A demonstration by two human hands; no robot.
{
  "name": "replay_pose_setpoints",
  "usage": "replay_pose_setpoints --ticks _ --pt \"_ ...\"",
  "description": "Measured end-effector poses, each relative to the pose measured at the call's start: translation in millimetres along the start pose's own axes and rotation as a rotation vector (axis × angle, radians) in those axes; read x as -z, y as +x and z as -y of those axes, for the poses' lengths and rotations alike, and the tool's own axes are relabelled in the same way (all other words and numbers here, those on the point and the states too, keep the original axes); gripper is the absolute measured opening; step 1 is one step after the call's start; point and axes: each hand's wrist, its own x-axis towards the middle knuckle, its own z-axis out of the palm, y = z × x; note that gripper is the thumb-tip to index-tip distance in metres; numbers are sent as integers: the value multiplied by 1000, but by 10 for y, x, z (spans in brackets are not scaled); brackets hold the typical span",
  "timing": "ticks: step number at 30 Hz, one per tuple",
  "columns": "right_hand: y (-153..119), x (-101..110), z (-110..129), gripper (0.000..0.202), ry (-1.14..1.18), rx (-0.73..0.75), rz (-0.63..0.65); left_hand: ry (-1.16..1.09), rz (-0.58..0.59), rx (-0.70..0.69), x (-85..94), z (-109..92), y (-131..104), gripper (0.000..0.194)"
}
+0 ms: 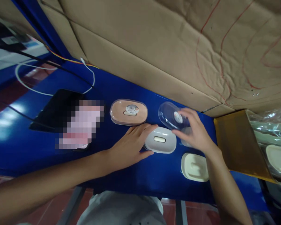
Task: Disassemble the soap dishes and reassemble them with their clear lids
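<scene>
- The left hand (135, 142) is partly closed around the left end of the light grey oval container (160, 147), with the index finger at the upper rim and the thumb at the lower edge.
- The light grey oval container lies flat on the blue tabletop (131, 175), between the two hands; a pale oblong feature (159, 139) is at its center.
- The right hand (194, 128) grips the clear plastic cover (166, 114) at its right end, between thumb and fingers. The cover carries a round label (178, 117) and is located above and to the right of the grey container in the view.
- A pale translucent part (186, 141) is partly hidden by the right hand; its shape is unclear.
- The peach oval container (117, 113), with a clear cover and label, is positioned to the upper left of the grey unit.
- The cream oval piece (194, 167) lies near the right forearm.
- The open cardboard box (240, 140) at right holds plastic wrapping (271, 125) and a cream lid-shaped piece (279, 157).
- A black flat object (53, 111) and a white cable (21, 79) are at left.
</scene>
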Motion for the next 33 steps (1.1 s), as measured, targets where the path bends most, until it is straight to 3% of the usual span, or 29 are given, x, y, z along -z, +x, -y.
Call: replay_pose_setpoints --ticks 4,7,16,26,33 --pt "-594 34 214 69 42 -92 104 -46 -2 -21 -28 26 -13 97" --pt "-752 -67 318 67 52 -60 171 -42 25 -38 -67 24 -31 103" --pt "-791 -300 394 78 29 8 105 26 48 -73 -95 41 -16 98" --pt "-792 -319 387 80 34 55 50 92 56 -122 -78 51 -14 83" --pt "-825 -244 344 74 38 20 121 92 68 -97 -74 16 6 83"
